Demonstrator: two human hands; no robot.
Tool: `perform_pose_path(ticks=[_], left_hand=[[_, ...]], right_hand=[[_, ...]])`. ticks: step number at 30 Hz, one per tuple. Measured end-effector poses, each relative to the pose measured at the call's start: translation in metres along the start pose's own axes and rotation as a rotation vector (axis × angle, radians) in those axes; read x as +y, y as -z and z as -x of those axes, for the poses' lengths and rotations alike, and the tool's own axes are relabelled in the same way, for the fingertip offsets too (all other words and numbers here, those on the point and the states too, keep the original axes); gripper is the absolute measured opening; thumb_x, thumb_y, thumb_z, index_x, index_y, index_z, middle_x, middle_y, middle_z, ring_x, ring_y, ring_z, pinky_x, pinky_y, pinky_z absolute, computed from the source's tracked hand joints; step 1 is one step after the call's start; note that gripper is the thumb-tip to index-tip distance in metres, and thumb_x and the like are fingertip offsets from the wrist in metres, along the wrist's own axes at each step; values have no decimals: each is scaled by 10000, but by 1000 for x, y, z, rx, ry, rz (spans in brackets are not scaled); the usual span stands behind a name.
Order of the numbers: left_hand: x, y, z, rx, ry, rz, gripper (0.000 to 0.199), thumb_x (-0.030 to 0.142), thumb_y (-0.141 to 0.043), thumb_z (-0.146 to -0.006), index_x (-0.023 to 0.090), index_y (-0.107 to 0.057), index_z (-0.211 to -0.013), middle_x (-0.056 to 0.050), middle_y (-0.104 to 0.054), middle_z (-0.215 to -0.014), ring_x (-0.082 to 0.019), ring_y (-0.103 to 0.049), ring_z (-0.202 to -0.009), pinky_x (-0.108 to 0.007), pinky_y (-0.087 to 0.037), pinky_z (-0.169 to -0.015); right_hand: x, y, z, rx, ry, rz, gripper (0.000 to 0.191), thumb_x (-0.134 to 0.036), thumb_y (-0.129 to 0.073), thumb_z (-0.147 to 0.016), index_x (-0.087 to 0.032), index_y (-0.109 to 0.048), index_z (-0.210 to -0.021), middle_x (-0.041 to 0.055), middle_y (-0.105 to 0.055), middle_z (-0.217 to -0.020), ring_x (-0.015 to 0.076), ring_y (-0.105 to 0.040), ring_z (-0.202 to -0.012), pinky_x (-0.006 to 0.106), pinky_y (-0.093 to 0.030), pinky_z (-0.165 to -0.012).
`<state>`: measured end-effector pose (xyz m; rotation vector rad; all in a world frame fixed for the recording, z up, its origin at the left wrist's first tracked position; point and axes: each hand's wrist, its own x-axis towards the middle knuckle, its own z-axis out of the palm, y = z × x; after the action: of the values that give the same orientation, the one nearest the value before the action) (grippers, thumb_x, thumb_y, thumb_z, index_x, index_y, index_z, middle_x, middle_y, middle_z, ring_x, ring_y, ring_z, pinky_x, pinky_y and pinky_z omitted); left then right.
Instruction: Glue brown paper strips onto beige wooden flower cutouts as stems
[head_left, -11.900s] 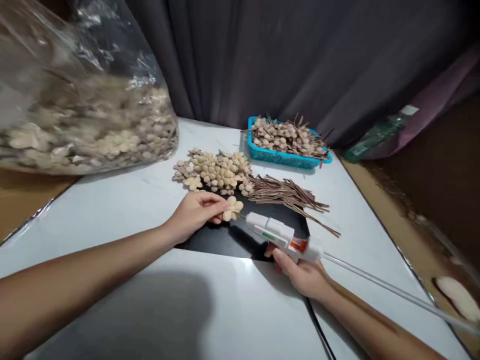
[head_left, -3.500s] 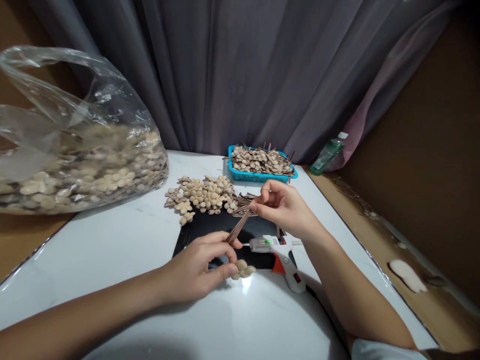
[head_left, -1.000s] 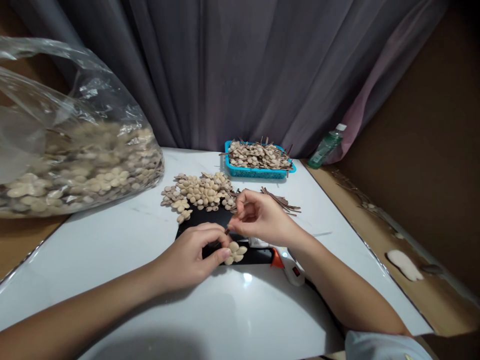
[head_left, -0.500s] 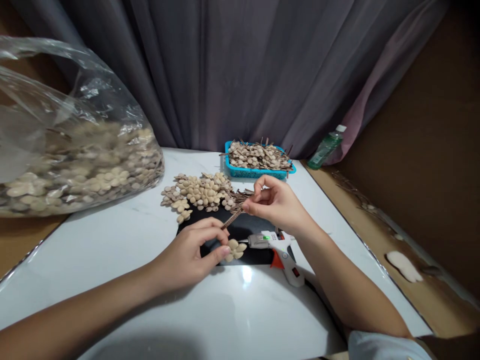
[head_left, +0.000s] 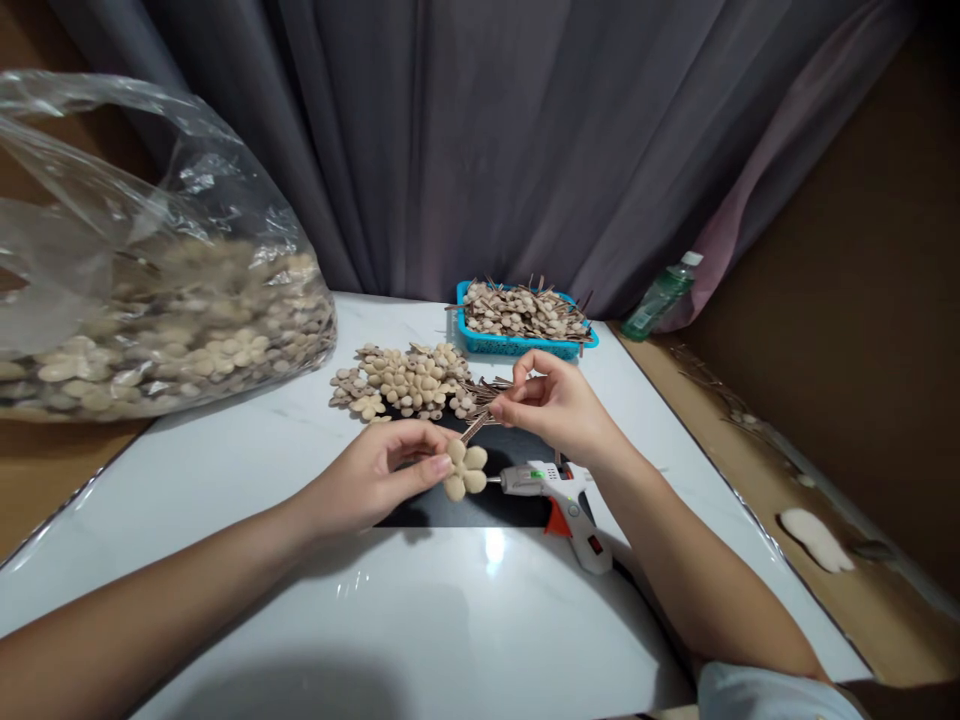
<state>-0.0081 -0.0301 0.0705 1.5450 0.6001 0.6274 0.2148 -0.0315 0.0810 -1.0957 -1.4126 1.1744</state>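
Observation:
My left hand pinches a beige flower by its left petals, over a black mat. Between thumb and finger, my right hand holds a thin brown strip that slants down behind the flower. Whether strip and flower touch is hidden. Just right of the flower lies a white glue gun with a green light and an orange trigger, its nozzle towards the flower. Behind the hands are a heap of beige flowers and a bunch of brown strips.
A blue basket full of flowers and strips stands at the table's back. On the left is a large clear bag of flowers. A green bottle and a white object are beyond the table's right edge.
My left hand has risen a little with the flower, which now faces me more and sits against the strip's lower end. My right hand has barely moved. The view has shifted slightly.

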Motion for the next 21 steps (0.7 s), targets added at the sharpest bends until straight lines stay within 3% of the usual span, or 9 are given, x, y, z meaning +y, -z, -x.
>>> perform_pose_path(ticks=[5, 12, 21], left_hand=[[3, 9, -3, 112, 172, 254, 197, 317, -668, -779, 121, -645, -769, -63, -695, -792, -164, -637, -764, -266, -481, -752], [4, 15, -7, 130, 239, 449, 212, 311, -731, -703, 111, -698, -767, -88, -714, -882, -223, -649, -920, -290, -483, -858], [6, 10, -5, 84, 267, 533, 161, 255, -702, -736, 113, -724, -808, -92, -735, -899, -172, -676, -847, -218, -518, -777]], right_hand=[[1, 0, 0, 5, 9, 7, 345, -218, -754, -664, -213, -421, -756, -66, -627, -583, 118, -648, -592, 207, -483, -577], [-1, 0, 1, -1, 18, 3, 307, -190, -730, -687, -212, -432, -758, -71, -607, -578, 113, -651, -599, 196, -478, -571], [0, 0, 1, -14, 13, -9, 319, -194, -738, -680, -210, -429, -758, -63, -619, -594, 110, -644, -596, 203, -486, -574]])
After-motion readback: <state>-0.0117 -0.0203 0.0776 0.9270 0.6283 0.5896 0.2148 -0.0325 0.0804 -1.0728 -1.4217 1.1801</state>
